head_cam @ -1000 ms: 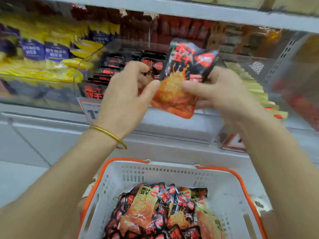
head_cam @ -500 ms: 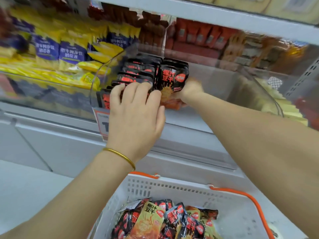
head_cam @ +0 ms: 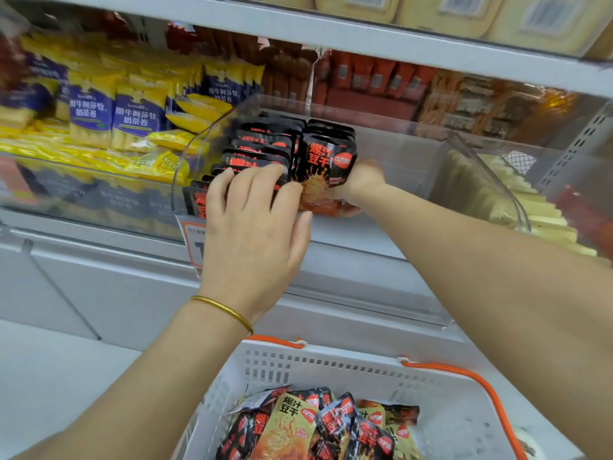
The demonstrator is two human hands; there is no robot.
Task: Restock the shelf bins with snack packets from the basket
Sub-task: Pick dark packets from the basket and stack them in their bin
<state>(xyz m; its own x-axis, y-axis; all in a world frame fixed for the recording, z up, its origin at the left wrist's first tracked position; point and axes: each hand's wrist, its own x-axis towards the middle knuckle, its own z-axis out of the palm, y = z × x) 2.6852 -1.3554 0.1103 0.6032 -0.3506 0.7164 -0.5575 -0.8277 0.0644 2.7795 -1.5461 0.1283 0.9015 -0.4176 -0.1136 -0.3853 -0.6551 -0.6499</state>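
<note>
Left grip lies flat, fingers straight, pressing on front of left row inside clear bin; holds nothing. Right grip curls round lower right edge of one packet, standing it upright at front of right row. Nearest, below bin: white basket w/ orange handles, loose packets heaped in it, black and orange-yellow faces mixed. In bin: held packet is black at top w/ red-orange lettering, round red logo, orange food pic lower down; glossy film. Judging by look: light, soft, crinkly, prob. slippery. It'd likely flop if held by a corner, so take it by side seams or pinch across middle, thumb front, fingers back. Left of bin: yellow-blue packs. Behind bin: red-brown packs, blurred.
</note>
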